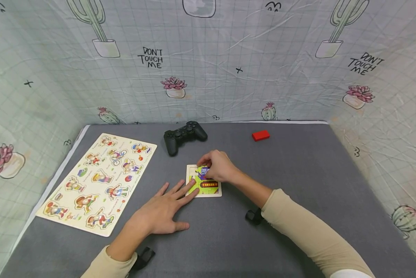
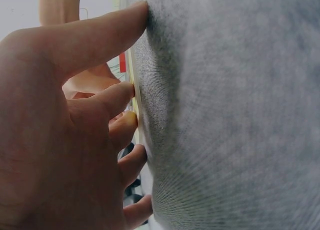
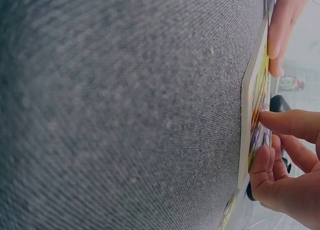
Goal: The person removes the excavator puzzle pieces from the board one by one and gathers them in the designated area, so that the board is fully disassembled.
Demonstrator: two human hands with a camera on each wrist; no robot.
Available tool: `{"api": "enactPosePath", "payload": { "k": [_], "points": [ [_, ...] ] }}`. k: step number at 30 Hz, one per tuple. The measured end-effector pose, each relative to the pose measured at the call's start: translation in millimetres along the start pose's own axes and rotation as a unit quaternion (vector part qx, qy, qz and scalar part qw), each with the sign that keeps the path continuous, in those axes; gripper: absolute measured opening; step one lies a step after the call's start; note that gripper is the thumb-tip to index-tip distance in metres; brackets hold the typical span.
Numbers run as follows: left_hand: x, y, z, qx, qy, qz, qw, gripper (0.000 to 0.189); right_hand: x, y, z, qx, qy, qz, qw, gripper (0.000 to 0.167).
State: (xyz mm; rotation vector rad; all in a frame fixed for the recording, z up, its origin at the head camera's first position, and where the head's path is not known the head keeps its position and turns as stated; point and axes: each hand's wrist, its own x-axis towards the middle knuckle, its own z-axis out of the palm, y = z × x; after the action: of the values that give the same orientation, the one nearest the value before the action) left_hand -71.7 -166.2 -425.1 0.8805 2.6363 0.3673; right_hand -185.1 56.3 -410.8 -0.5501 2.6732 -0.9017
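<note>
Brace the small, square, cream-bordered puzzle board, flat on the grey fabric surface, with the spread left hand at its left edge, and apply light fingertip pressure with the narrowed right hand, its grip indeterminable.

Left hand: palm down, fingers spread, thumb apart. Right hand: fingers bent, tips lowered. Sleeved forearms converging.

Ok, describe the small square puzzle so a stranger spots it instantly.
On the gray table, right of the large cream board, lies the small square puzzle, touched by left hand and right hand. Its yellow-green picture distinguishes it from the black controller nearby.
</note>
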Motion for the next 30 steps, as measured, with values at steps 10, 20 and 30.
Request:
{"api": "enactPosePath", "payload": {
  "k": [10,20,30],
  "points": [
    [0.4,0.6,-0.8,-0.002,-0.003,0.001,1.0000,0.096,1.0,1.8,-2.0,-0.001,-0.003,-0.002,1.0000,0.034],
    [-0.3,2.1,-2.9,-0.007,-0.007,-0.003,0.9999,0.095,0.4,6.3,-5.7,0.028,-0.008,0.012,0.9995,0.032],
    [-0.3,2.5,-3.9,-0.005,-0.009,-0.004,0.9999,0.095,-1.6,14.5,-12.0,0.041,-0.007,0.016,0.9990,0.031]
  ]
}}
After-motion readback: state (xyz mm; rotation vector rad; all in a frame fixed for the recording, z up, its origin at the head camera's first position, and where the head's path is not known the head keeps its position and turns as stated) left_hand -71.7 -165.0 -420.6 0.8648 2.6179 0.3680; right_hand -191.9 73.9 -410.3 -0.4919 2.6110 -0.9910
